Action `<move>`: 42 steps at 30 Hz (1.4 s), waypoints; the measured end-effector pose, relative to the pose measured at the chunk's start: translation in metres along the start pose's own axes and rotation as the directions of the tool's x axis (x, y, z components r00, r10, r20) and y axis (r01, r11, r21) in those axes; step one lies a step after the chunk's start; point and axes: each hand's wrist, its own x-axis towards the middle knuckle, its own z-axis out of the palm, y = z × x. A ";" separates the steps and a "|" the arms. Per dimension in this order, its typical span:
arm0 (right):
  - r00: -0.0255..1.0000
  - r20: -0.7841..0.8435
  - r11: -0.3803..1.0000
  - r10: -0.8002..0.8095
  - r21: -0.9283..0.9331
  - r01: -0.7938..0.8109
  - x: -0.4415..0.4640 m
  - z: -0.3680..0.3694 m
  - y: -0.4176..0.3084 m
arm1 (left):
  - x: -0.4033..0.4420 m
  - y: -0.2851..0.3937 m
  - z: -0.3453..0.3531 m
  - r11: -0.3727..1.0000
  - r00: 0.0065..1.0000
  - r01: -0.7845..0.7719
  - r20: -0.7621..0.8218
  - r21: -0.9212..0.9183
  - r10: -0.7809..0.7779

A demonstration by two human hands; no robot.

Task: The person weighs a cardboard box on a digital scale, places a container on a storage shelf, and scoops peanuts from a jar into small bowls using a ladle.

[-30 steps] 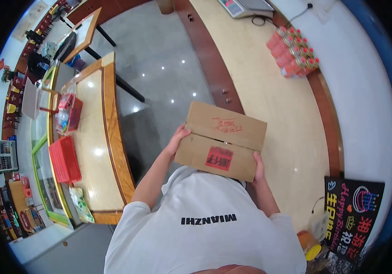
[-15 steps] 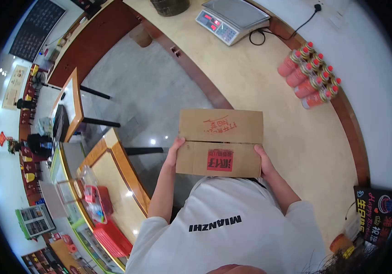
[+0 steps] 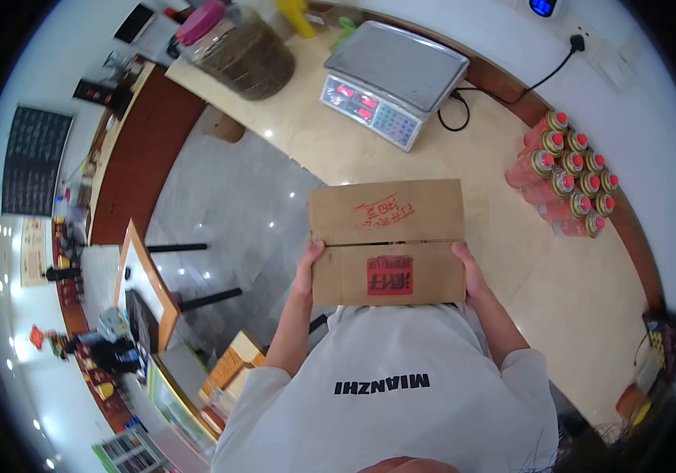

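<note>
The scale (image 3: 397, 83) has moved lower in your view since earlier; your left hand (image 3: 306, 268) and right hand (image 3: 472, 272) are gripping the cardboard box (image 3: 387, 230) at opposite sides, in front of your white shirt (image 3: 385, 355).

"mianzhi" (image 3: 382, 384) stands upside down on the white shirt (image 3: 401, 339); the box's (image 3: 338, 276) red characters (image 3: 390, 275) are unclear.

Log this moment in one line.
left hand: holding cardboard box | right hand: holding its opposite side | top flaps: narrow gap between | counter: scale, red-capped cans
</note>
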 end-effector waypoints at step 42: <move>0.730 -0.501 0.795 -0.465 0.126 0.593 0.250 0.168 -0.238 | 0.449 0.365 0.225 0.933 0.689 0.116 0.649 0.342 -0.323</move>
